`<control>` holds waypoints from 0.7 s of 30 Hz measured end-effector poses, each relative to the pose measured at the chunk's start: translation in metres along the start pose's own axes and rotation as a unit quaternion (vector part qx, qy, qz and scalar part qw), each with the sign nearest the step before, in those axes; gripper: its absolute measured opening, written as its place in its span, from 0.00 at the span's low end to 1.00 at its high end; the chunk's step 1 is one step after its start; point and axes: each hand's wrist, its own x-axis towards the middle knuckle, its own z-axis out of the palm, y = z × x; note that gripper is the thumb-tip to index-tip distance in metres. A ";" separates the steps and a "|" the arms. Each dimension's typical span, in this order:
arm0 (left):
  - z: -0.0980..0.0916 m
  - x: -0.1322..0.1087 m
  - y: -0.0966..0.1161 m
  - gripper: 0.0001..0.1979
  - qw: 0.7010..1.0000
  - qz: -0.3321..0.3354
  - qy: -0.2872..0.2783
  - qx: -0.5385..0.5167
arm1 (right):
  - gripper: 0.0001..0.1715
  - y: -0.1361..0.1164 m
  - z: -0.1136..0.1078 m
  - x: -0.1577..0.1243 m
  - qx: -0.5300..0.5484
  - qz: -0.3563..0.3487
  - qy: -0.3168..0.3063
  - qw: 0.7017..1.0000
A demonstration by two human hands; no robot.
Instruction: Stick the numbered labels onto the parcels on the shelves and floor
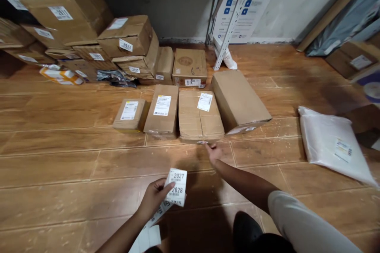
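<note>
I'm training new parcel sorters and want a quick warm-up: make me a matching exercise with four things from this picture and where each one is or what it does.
Column one
1. Left hand
2. Right hand
3. White wrapped package
4. Box marked 2022

Column two
A. Reaches to the lower front edge of a box in the row
B. Sits on top of another box
C. Holds numbered labels
D. Lies on the floor at the picture's right

Pairs: 1-C, 2-A, 3-D, 4-B

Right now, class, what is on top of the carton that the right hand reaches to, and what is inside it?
On top of the carton is a white printed label, its print too small to read. The carton is closed, so whatever is inside cannot be seen.
</note>
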 end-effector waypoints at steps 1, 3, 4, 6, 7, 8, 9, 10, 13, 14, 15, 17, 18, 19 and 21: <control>-0.005 0.003 -0.004 0.16 1.000 0.007 0.020 -0.023 | 0.19 -0.006 -0.001 -0.006 -0.006 -0.006 -0.022 1.000; -0.014 0.011 -0.008 0.16 0.998 0.028 0.041 -0.041 | 0.16 -0.021 0.001 -0.026 -0.011 -0.021 -0.079 0.997; -0.019 0.014 -0.009 0.16 0.997 0.038 0.044 -0.041 | 0.15 -0.030 0.005 -0.041 -0.011 -0.030 -0.112 0.993; -0.027 0.021 -0.007 0.17 0.997 0.057 0.044 -0.036 | 0.12 -0.051 0.018 -0.079 -0.004 -0.054 -0.202 0.978; -0.030 0.025 -0.006 0.18 0.996 0.067 0.042 -0.036 | 0.10 -0.061 0.026 -0.098 0.001 -0.070 -0.255 0.964; -0.032 0.028 -0.004 0.18 0.995 0.080 0.043 -0.040 | 0.10 -0.072 0.034 -0.115 0.008 -0.096 -0.319 0.943; -0.034 0.032 -0.003 0.17 0.993 0.096 0.046 -0.052 | 0.10 -0.082 0.043 -0.129 0.013 -0.137 -0.371 0.918; -0.037 0.035 -0.002 0.16 0.989 0.113 0.053 -0.075 | 0.09 -0.091 0.051 -0.139 0.009 -0.167 -0.388 0.906; -0.048 0.042 -0.004 0.19 0.974 0.134 0.105 -0.152 | 0.10 -0.109 0.074 -0.148 -0.006 -0.227 -0.389 0.893; -0.054 0.044 -0.006 0.18 0.970 0.132 0.124 -0.164 | 0.10 -0.111 0.081 -0.147 -0.006 -0.234 -0.389 0.891; -0.061 0.046 -0.009 0.16 0.967 0.128 0.144 -0.165 | 0.10 -0.112 0.088 -0.145 0.000 -0.238 -0.396 0.887; -0.077 0.050 -0.015 0.16 0.965 0.121 0.176 -0.150 | 0.05 -0.108 0.104 -0.145 0.031 -0.229 -0.400 0.887; -0.085 0.052 -0.019 0.17 0.965 0.120 0.185 -0.143 | 0.03 -0.105 0.112 -0.146 0.054 -0.216 -0.398 0.890; -0.093 0.054 -0.022 0.17 0.965 0.119 0.190 -0.137 | 0.03 -0.102 0.120 -0.148 0.078 -0.201 -0.394 0.893; -0.107 0.058 -0.027 0.17 0.967 0.120 0.188 -0.126 | 0.07 -0.094 0.135 -0.155 0.119 -0.167 -0.387 0.899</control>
